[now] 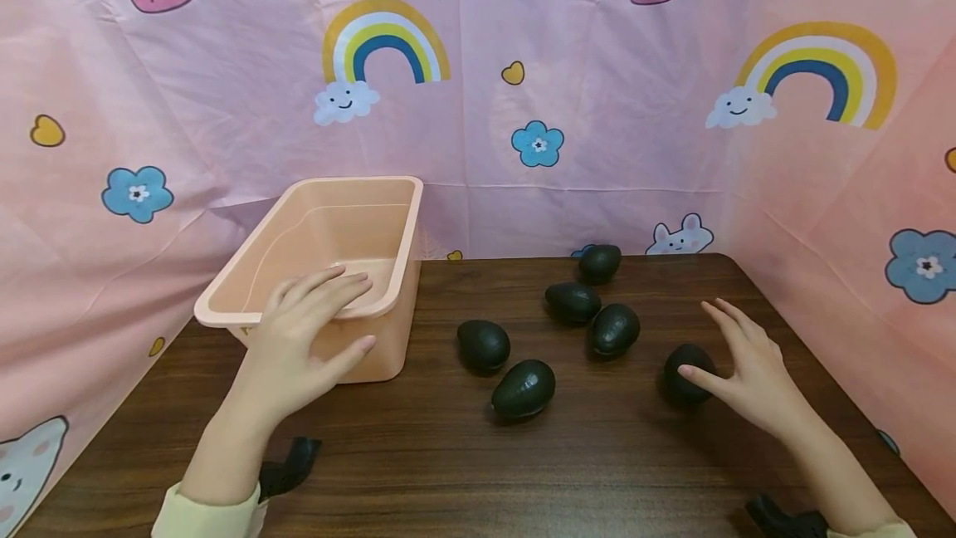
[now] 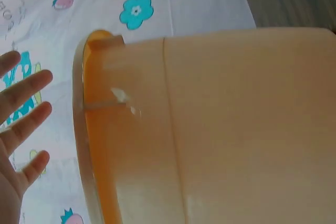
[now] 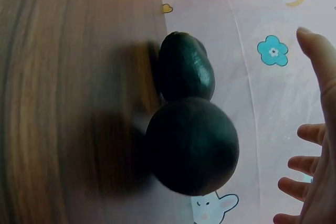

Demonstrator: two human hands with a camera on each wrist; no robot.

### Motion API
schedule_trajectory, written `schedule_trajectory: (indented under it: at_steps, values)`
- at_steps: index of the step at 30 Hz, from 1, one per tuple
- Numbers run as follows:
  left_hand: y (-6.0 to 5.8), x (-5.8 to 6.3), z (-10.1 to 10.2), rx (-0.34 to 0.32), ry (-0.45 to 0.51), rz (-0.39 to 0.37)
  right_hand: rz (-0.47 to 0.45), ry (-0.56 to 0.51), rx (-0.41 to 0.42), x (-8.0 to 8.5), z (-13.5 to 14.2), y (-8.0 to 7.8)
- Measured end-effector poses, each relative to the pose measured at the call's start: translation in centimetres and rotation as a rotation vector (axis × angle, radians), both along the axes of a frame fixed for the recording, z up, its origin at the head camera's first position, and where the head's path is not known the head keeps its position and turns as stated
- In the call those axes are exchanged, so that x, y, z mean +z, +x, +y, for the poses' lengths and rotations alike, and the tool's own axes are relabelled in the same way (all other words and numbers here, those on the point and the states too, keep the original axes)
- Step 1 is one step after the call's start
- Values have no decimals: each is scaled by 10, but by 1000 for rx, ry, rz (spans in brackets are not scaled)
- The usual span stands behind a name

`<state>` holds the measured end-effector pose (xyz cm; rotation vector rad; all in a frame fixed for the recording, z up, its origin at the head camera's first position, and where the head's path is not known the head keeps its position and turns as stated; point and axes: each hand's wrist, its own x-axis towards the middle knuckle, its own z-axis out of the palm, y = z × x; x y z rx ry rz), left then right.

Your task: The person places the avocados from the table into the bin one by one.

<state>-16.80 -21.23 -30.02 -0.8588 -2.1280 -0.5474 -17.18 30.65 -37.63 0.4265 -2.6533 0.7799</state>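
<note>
My left hand hovers by the near wall of a peach plastic bin, fingers spread and nothing held; the left wrist view shows its fingers apart from the bin wall. Over at the right, my right hand is spread above a dark green avocado, the thumb overlapping it in the head view. In the right wrist view a gap shows between the fingers and that avocado. Several more avocados lie on the table, among them a near one and one to its left.
The bin stands at the left of a dark wooden table. Toward the back edge lie three avocados, the farthest close to the printed pink cloth. This cloth hangs behind and along both sides. Black straps sit at the wrists.
</note>
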Motion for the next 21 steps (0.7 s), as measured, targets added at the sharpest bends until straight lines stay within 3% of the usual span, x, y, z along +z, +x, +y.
schedule_trajectory:
  at_steps: [11,21]
  values:
    - [3,-5,-19,-23,59,-23,-50,-37,50,-15,12,0]
    - [3,-9,-30,-9,137,26,-119,-65,65,-26,21,-2]
